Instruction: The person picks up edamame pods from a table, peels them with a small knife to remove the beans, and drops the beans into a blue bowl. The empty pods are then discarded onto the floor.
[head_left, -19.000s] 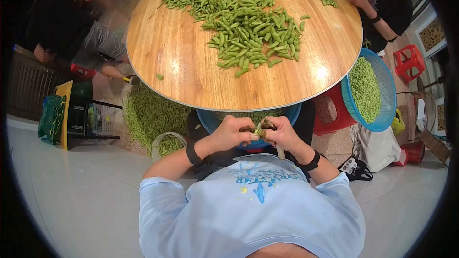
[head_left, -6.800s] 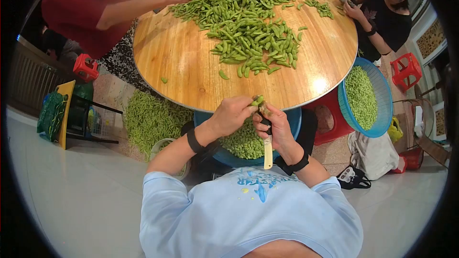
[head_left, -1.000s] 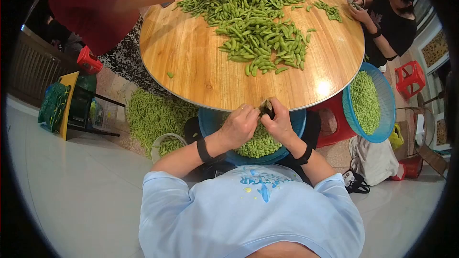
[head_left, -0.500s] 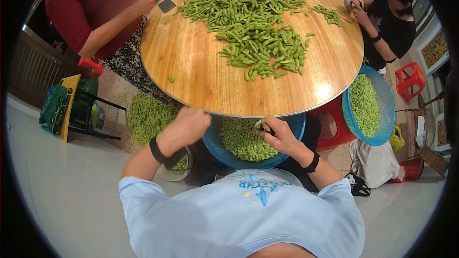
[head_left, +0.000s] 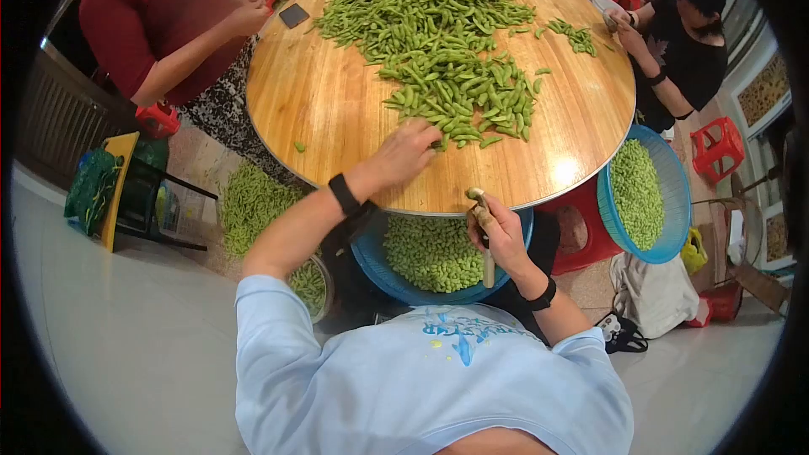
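On the round wooden table, my left hand reaches to the near edge of a heap of edamame pods. Its fingers are curled together on a pod there. My right hand is closed around a slim tool with a pale lower end and a dark part; its exact kind I cannot tell. A small greenish piece shows by the thumb, just above the table's rim. Beneath this hand, partly under the table, a blue basket holds shelled green beans.
Another blue basket of beans stands at the right beside a red stool. Pods lie on the floor at left, near a bucket. A phone rests on the table. People sit or stand around its far sides.
My left hand has moved from over the front edge up and right onto the pods. My right hand has shifted slightly down and right and turned, bringing more of the tool into view.
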Action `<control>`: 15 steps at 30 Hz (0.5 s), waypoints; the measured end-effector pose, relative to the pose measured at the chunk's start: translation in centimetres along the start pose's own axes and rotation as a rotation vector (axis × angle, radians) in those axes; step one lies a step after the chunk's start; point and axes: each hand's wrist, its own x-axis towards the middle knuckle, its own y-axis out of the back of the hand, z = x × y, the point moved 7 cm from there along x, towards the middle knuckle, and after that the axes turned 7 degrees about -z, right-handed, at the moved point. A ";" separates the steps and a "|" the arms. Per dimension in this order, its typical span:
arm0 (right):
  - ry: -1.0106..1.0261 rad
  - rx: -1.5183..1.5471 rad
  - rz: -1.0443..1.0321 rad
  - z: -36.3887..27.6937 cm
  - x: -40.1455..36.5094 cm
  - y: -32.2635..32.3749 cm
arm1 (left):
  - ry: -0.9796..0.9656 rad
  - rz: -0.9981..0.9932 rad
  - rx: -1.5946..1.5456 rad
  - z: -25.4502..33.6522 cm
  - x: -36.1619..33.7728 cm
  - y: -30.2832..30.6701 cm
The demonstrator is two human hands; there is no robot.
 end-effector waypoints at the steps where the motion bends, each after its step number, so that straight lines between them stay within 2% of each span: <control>1: 0.000 0.006 0.011 -0.1 0.2 -0.1 | -0.008 -0.009 -0.004 1.3 -0.1 0.3; 3: 0.033 0.105 0.079 -0.7 0.6 -0.1 | 0.550 -0.125 -0.916 0.9 -2.0 -1.5; 5: 0.020 0.217 0.085 -0.9 1.0 -0.6 | 0.508 -0.074 -0.956 3.2 -2.6 -1.1; 7: 0.005 0.331 0.090 -0.5 1.0 -0.9 | 0.623 -0.116 -1.257 4.8 -3.8 -2.1; 8: 0.002 0.354 0.026 -0.4 1.0 -1.4 | 0.656 -0.110 -1.370 5.6 -3.9 -2.2; 9: 0.001 0.375 -0.042 -0.4 1.0 -1.9 | 0.660 -0.111 -1.373 5.7 -4.1 -2.4; 11: -0.028 0.443 -0.048 -0.5 0.9 -2.2 | 0.682 -0.104 -1.375 5.5 -4.6 -2.6; 15: -0.012 0.364 -0.083 -0.2 0.7 -2.1 | 0.652 -0.078 -1.378 5.1 -5.2 -3.2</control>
